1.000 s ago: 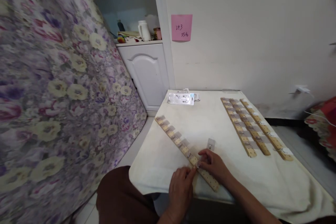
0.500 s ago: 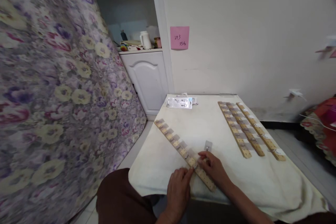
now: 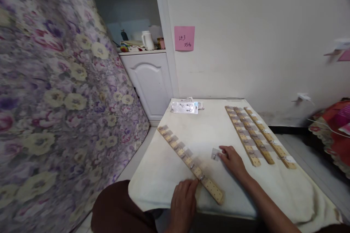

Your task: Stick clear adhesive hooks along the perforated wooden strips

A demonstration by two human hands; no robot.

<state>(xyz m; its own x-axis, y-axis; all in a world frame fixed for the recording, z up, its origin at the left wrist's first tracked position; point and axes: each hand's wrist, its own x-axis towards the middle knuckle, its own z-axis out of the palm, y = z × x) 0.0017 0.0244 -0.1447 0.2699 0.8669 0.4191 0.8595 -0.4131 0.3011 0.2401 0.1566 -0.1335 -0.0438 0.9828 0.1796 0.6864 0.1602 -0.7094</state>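
A wooden strip with drilled holes [image 3: 214,190] lies slantwise on the white cloth. Clear square pieces with small metal hooks [image 3: 192,165] sit along most of it, while its near end is bare. My left hand [image 3: 183,200] rests at the table's front edge, fingers laid forward, an index fingertip touching the strip's near side. A loose clear square hook [image 3: 214,156] lies flat on the cloth, right of the strip. At its right edge is my right hand [image 3: 232,160], thumb and index fingertip apart and touching or nearly touching the hook.
Three more wooden strips with hooks [image 3: 255,136] lie side by side on the table's right. Clear packaging [image 3: 184,107] is at the back left of the cloth-covered table [image 3: 202,127]. A floral curtain [image 3: 71,91] hangs at left; a wall stands behind.
My right hand has left the strip and moved up and right to the loose hook. My left hand stays beside the strip. A hook piece now shows where the right fingers were.
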